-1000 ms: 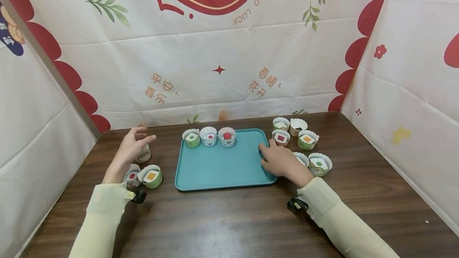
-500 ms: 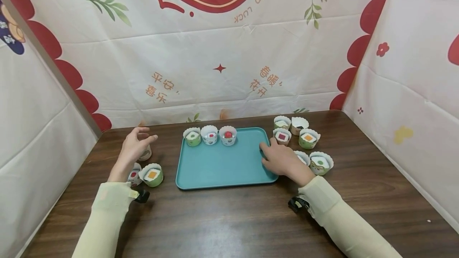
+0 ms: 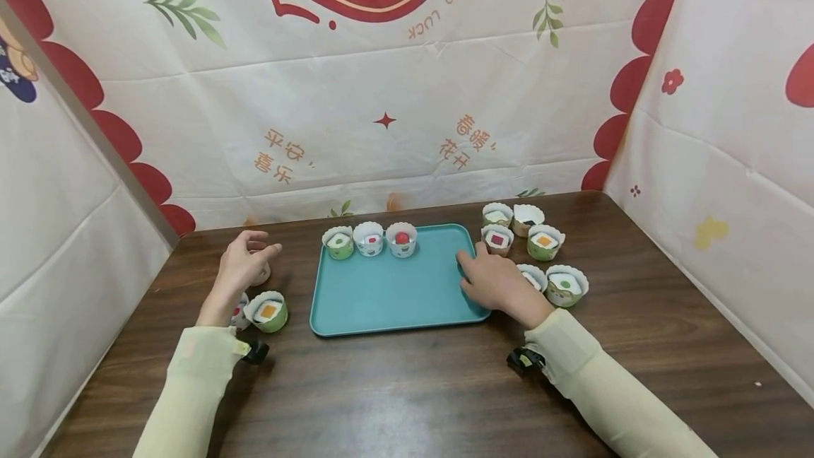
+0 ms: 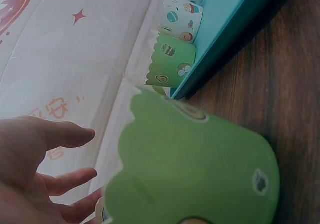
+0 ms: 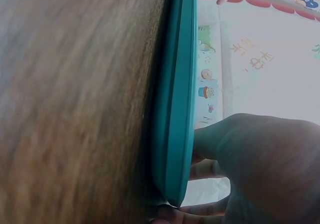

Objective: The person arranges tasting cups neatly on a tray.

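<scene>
My right hand (image 3: pixel 496 280) grips the right rim of a teal tray (image 3: pixel 388 295), thumb inside; in the right wrist view a fingertip (image 5: pixel 167 214) shows at the tray's underside. On the tray's far left stand three paper baking cups: a green one (image 3: pixel 339 244), a white one (image 3: pixel 369 240) and one with a red ball (image 3: pixel 402 240). Left of the tray, my left hand (image 3: pixel 243 260) hovers with fingers spread loosely, holding nothing. Partly hidden by it are a pale cup (image 3: pixel 263 275) and a cup with a red centre (image 3: pixel 239 314). A green cup with an orange square (image 3: pixel 268 312) stands beside them.
Right of the tray stand several more filled cups, including one with a dark red square (image 3: pixel 497 239), one with an orange square (image 3: pixel 545 242) and one with a green dot (image 3: pixel 565 286). A printed cloth (image 3: pixel 356 126) hangs behind the wooden table (image 3: pixel 369 394).
My left hand has drifted slightly right, covering more of the red-centred cup. The right hand keeps its grip on the tray, which has not visibly moved on the table.
</scene>
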`<state>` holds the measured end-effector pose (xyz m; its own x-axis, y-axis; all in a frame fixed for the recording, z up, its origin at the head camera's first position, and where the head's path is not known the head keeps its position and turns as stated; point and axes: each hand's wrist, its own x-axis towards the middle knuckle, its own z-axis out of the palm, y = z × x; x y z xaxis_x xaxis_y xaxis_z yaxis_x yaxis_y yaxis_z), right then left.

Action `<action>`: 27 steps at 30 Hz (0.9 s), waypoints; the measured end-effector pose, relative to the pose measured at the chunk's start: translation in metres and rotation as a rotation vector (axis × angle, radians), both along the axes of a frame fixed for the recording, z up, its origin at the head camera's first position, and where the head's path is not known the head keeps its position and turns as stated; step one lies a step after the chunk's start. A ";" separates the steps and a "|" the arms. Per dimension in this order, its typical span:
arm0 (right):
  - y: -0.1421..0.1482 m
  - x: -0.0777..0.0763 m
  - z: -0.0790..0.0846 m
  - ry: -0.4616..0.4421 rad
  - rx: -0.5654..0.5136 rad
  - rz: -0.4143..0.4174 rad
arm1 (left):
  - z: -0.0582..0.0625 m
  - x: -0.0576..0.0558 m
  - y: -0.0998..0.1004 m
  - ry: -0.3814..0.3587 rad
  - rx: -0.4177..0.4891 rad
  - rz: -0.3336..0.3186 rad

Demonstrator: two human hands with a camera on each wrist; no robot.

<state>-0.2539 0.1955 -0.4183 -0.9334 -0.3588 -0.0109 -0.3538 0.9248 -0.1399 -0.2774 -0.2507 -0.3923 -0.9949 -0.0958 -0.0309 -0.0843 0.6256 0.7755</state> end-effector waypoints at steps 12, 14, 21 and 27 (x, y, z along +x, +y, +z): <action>0.002 -0.002 0.003 0.002 0.002 -0.004 | 0.000 -0.003 0.000 0.140 -0.079 0.014; 0.002 -0.002 0.004 0.002 0.003 -0.002 | 0.001 -0.003 0.000 0.145 -0.095 0.030; 0.002 -0.001 0.002 -0.007 -0.001 0.001 | 0.003 0.000 -0.002 0.133 -0.096 0.105; 0.001 -0.001 0.000 -0.013 -0.011 0.001 | 0.004 0.002 -0.003 0.104 -0.070 0.158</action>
